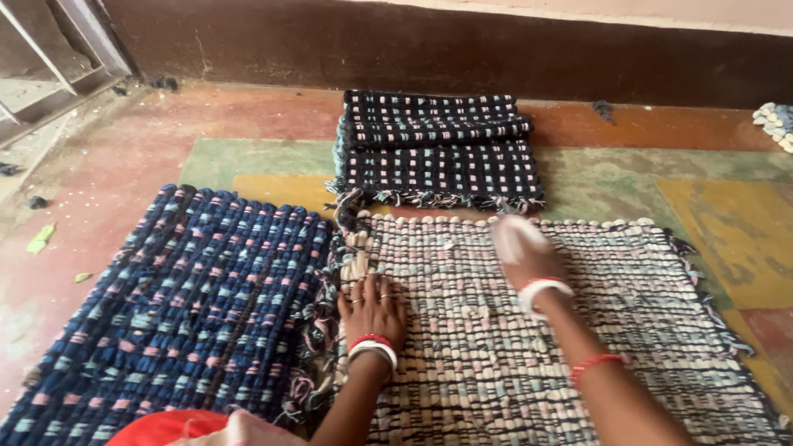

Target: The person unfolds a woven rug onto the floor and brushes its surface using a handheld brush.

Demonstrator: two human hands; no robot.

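My left hand [373,307] lies flat, fingers spread, gripping nothing, pressing the left edge of the pale woven mat [545,330] on the floor. Right hand [519,248] is blurred over its top part, looks open; can't tell if it touches. Looks abt midway: pale mat spread, w/ dark blue mat [178,306] beside, folded mats [434,149] stacked behind.

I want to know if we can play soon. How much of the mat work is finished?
Done, it seems: a stack of folded dark mats sits by the wall. In hand: the left hand presses flat on the pale woven mat at its left edge, while the right hand is blurred above it. Left: the pale mat and the blue mat beside it both lie unfolded.
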